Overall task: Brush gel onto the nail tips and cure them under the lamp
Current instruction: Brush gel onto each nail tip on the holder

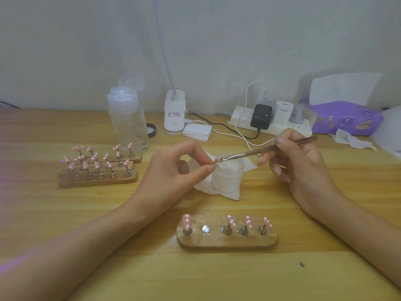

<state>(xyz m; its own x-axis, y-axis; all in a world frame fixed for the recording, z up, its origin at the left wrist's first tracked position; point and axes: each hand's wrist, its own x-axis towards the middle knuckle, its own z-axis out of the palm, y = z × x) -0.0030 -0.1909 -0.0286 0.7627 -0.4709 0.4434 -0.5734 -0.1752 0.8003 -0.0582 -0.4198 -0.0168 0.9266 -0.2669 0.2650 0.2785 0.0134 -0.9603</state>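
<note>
My left hand [173,170] pinches a small pink nail tip [217,160] between thumb and forefinger, above an open frosted gel jar [230,174] that stands on a white wipe [227,192]. My right hand [303,168] grips a thin metal-handled brush [267,149], whose bristle end touches the held tip. A wooden holder [226,241] near me carries several pink white-dotted tips on stands, with one stand's magnet bare. A white gooseneck lamp [174,111] stands at the back.
At the left sit more wooden holders [97,179] full of pink tips, behind them a clear pump bottle [128,120]. A power strip [271,122] with chargers and cables, a stack of cotton pads [197,132] and a purple tissue pack [347,120] line the back.
</note>
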